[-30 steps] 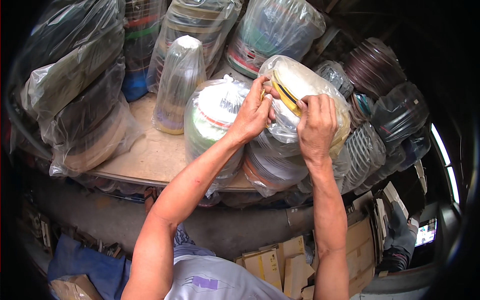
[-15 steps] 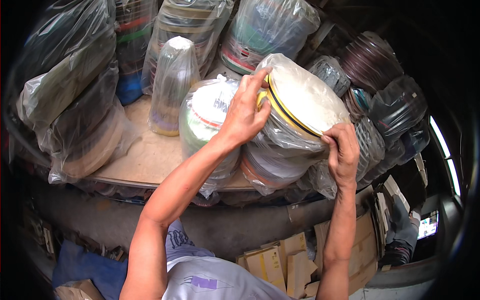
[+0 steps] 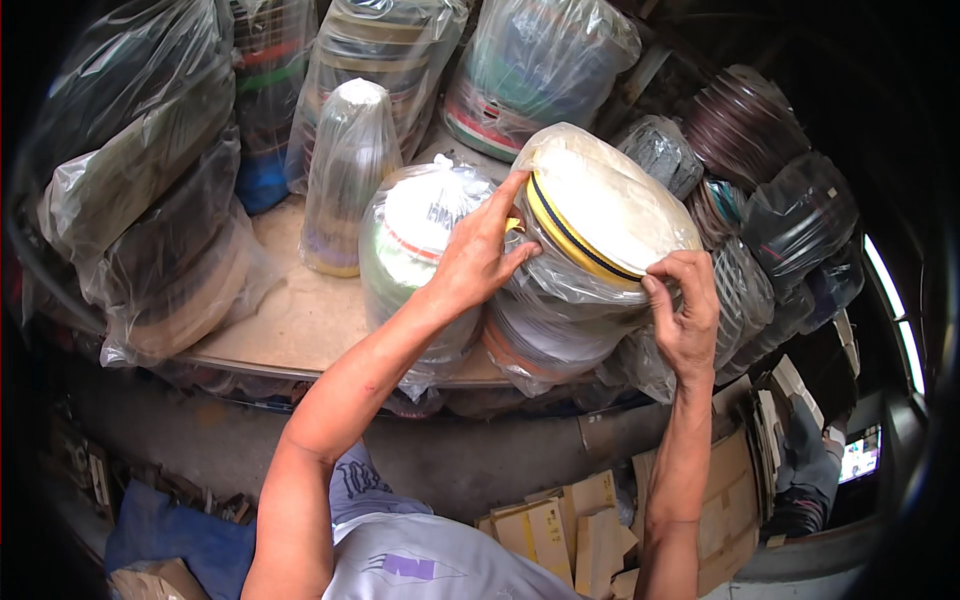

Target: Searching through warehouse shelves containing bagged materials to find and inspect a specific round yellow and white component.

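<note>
A wide flat roll of webbing (image 3: 612, 197), pale on top with a yellow-and-black band around its side, lies tilted in clear plastic on another wrapped stack (image 3: 560, 330). My left hand (image 3: 478, 250) grips its left edge, thumb and forefinger spread along the side. A short yellow loose end (image 3: 514, 224) sticks out between them. At the roll's near right edge, my right hand (image 3: 686, 315) is closed, pinching the rim and plastic between thumb and fingers. Beside my left wrist stands a knotted clear bag (image 3: 415, 215) with white and green rolls inside.
More bagged rolls crowd the wooden shelf (image 3: 290, 325): a tall narrow one (image 3: 350, 180), a brown-and-beige stack (image 3: 180, 290) at left, a green-and-red bundle (image 3: 530, 75) behind. Dark wrapped bundles (image 3: 745, 120) pile up at right. Flattened cardboard (image 3: 725, 510) lies on the floor.
The near side of the roll shows more of its yellow-and-black band. My left fingers have slid slightly down and left along its edge. My right hand has barely moved.
</note>
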Tool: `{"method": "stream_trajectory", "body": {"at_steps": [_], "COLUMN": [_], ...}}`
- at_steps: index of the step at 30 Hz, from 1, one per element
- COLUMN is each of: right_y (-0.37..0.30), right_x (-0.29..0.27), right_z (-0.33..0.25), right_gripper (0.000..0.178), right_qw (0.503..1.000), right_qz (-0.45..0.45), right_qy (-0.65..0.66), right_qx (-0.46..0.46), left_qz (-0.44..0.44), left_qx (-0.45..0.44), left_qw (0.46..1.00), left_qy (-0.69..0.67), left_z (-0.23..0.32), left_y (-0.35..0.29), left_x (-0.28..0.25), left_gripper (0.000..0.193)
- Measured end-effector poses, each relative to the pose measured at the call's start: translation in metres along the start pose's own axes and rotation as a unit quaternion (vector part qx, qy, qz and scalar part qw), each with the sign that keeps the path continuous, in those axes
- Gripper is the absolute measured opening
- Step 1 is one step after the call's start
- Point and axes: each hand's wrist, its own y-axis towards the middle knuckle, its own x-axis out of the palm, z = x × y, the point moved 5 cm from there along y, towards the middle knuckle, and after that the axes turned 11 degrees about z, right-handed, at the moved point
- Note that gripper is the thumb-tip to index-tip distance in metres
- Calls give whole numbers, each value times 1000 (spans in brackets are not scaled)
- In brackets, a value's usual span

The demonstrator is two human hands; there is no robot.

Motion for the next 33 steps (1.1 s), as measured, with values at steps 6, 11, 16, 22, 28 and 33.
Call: {"method": "stream_trajectory", "body": {"at_steps": [6, 11, 16, 22, 28, 33], "right_y": [13, 13, 14, 5, 2, 4], "right_x": [49, 63, 54, 33, 35, 28], "right_z": [-62, -48, -42, -43, -42, -37], "right_gripper": [47, 49, 39, 47, 42, 29], "right_qw": [982, 975, 987, 991, 992, 998], "right_qz": [34, 40, 80, 57, 59, 52], "right_qy": [-134, -174, -98, -71, -72, -35], "right_qx": [-126, -135, -100, -95, -82, -25], "left_qz": [3, 6, -42, 20, 35, -15], "left_qx": [2, -1, -31, 46, -129, -374], "left_qw": [1000, 1000, 998, 998, 980, 843], "left_qy": [15, 13, 29, -40, -146, -386], "left_z": [-2, 2, 6, 29, 13, 30], "left_y": [1, 1, -1, -13, -19, -36], "left_x": [-3, 0, -5, -14, -4, 20], "left_gripper": [90, 87, 84, 72, 31, 23]}}
